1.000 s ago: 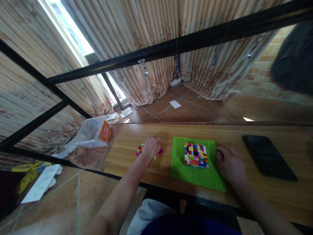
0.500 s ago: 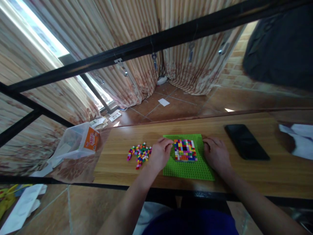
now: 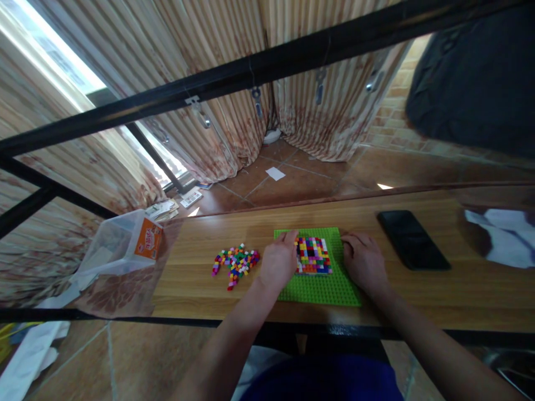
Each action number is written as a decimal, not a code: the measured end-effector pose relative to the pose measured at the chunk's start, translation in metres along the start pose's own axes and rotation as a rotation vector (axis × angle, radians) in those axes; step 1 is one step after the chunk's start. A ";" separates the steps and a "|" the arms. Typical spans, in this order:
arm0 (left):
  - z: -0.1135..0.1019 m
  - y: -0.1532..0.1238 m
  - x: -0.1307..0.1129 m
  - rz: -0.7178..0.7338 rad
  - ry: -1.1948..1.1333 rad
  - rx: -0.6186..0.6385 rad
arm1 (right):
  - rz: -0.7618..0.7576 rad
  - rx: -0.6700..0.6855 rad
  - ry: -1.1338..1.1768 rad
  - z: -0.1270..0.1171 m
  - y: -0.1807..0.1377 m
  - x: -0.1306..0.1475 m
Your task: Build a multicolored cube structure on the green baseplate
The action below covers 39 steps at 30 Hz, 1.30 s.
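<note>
A green studded baseplate [image 3: 317, 289] lies on the wooden table. On it is a square of small multicoloured toy bricks [image 3: 318, 257] with a dark gap near its middle. My left hand [image 3: 279, 262] covers the left side of that square, its fingers drawn together and touching the bricks; whatever is between the fingertips is hidden. At the baseplate's right edge rests my right hand [image 3: 364, 262], fingers curled in and thumb close to them. Whether anything is inside its curl cannot be seen. Left of the baseplate lies a loose pile of bricks [image 3: 237, 263].
A black phone [image 3: 413, 239] lies right of my right hand, with crumpled white paper [image 3: 507, 236] beyond it. Beside the table's left end stands a clear plastic bin [image 3: 119, 242] with an orange label. A black metal bar [image 3: 225, 83] crosses in front of the curtains.
My left hand has moved right and over the left part of the brick square, covering more of it. My right hand stays at the baseplate's edge. The whole view has shifted slightly.
</note>
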<state>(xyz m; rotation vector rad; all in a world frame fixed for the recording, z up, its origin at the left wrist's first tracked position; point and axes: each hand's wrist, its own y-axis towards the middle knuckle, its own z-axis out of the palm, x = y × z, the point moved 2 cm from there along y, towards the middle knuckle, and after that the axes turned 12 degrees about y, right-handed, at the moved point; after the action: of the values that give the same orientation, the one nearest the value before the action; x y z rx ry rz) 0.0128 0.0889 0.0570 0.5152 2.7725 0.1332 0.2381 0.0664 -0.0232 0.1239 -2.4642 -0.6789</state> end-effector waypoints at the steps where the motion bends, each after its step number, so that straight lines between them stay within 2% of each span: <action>1: 0.000 0.001 -0.001 0.003 0.017 0.005 | -0.001 0.001 0.003 0.000 0.000 -0.001; 11: -0.002 0.005 -0.006 0.044 0.096 -0.011 | -0.009 0.008 0.014 0.000 0.000 -0.001; 16: 0.000 0.005 -0.006 0.013 0.081 -0.002 | -0.004 0.010 -0.005 0.001 0.000 -0.002; 26: 0.004 0.004 -0.001 -0.042 -0.121 -0.071 | 0.003 0.001 -0.008 0.000 0.000 -0.001; 33: 0.009 0.002 0.014 -0.211 -0.358 -0.170 | -0.008 0.006 -0.019 0.002 -0.001 -0.004; 36: 0.018 0.010 0.019 -0.268 -0.492 -0.134 | -0.013 0.006 -0.025 0.002 0.000 -0.003; 39: 0.025 0.016 0.018 -0.239 -0.572 -0.085 | -0.012 0.001 -0.019 0.000 0.000 -0.002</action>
<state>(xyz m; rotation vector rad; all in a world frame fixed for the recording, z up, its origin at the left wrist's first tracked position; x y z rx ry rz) 0.0107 0.1113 0.0304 0.1587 2.2312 0.0388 0.2392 0.0669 -0.0243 0.1327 -2.4841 -0.6870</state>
